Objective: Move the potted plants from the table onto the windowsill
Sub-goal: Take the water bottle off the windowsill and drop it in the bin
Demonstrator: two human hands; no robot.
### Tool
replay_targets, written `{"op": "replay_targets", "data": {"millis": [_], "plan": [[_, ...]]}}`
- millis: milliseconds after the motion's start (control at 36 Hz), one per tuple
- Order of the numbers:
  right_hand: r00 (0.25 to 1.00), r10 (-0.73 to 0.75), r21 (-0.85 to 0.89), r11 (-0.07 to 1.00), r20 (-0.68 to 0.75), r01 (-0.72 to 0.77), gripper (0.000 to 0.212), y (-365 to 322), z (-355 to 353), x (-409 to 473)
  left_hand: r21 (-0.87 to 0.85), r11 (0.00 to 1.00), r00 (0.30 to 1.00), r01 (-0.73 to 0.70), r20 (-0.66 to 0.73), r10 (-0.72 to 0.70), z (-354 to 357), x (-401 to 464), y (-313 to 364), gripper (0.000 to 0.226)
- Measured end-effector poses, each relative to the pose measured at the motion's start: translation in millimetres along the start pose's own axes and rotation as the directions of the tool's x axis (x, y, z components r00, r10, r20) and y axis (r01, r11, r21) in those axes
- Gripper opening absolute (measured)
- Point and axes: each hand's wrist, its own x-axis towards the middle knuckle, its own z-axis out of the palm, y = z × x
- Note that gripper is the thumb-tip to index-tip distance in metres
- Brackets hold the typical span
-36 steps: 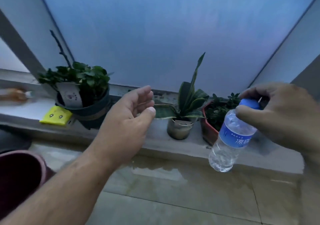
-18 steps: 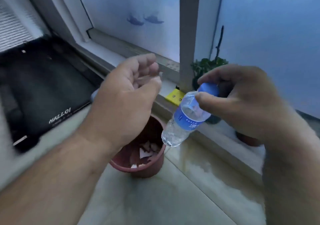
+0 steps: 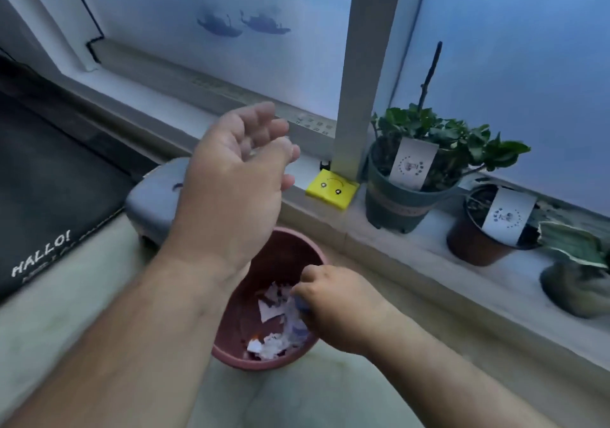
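Three potted plants stand on the windowsill point(image 3: 379, 249) at the right: a leafy plant in a dark grey-green pot point(image 3: 406, 206), a brown pot point(image 3: 475, 246) with a white label, and a blurred pot point(image 3: 574, 292) with a striped leaf at the far right. My left hand point(image 3: 237, 180) hovers open, palm turned inward, above a reddish bin point(image 3: 264, 363). My right hand point(image 3: 336, 308) reaches down into the bin, fingers closed on the blue cap of a clear water bottle point(image 3: 295, 323) that lies among paper scraps.
A yellow block point(image 3: 331, 188) sits on the sill by the white window post point(image 3: 366, 64). A grey rounded object point(image 3: 155, 196) lies left of the bin. A black mat point(image 3: 49, 180) reading HALLO covers the far left. The pale floor point(image 3: 313, 394) is below.
The view has swung left and downward. My right hand has carried the water bottle from in front of the sill down into the reddish bin. My left hand stays raised and open.
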Motion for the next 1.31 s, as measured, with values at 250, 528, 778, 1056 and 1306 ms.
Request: {"op": "replay_targets", "data": {"millis": [250, 528, 778, 1056, 1306], "plan": [[0.988, 0.144, -0.133, 0.982, 0.053, -0.136, 0.011, -8.9, 16.9, 32.7, -0.218, 0.965, 0.989, 0.146, 0.036, -0.141, -38.8, 63.0, -21.7, 0.021], [0.888, 0.459, -0.146, 0.881, 0.037, -0.450, 0.032, 20.1, -62.9, 77.8, -0.420, 0.879, 0.967, 0.225, -0.016, -0.255, -58.9, 109.7, -28.2, 0.022], [0.678, 0.731, 0.073, 0.682, -0.079, -0.728, 0.034, 87.6, -41.1, 133.0, -0.372, 0.901, 0.972, 0.223, 0.015, -0.234, -64.7, 108.6, -27.4, 0.020], [0.713, 0.692, -0.192, 0.689, -0.111, -0.699, 0.025, 111.4, -2.6, 160.5, -0.289, 0.936, 0.971, 0.200, -0.066, -0.228, -91.9, 98.1, -28.5, 0.014], [0.860, 0.486, -0.357, 0.784, -0.157, -0.508, 0.029, 104.5, -8.3, 153.5, -0.160, 0.974, 0.981, 0.159, -0.086, -0.174, -94.7, 88.1, -25.7, 0.015]]}}
